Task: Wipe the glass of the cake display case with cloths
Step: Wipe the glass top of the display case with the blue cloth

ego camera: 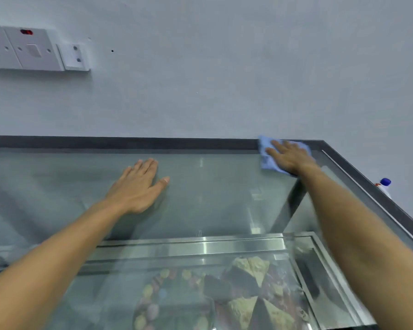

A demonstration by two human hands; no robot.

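Glass top (212, 186): right hand (289, 156) flat, pressing blue cloth (266, 160) at two o'clock; left hand (138, 184) spread wide, likely bracing.

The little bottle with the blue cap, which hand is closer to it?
Right. The right hand presses the blue cloth near the case's far right corner, fairly close to the bottle. The left hand lies flat mid-glass, much farther away.

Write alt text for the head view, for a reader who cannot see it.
The right hand presses a blue cloth flat on the far right corner of the display case's glass top, while the left hand rests open on the glass. Cakes show below.
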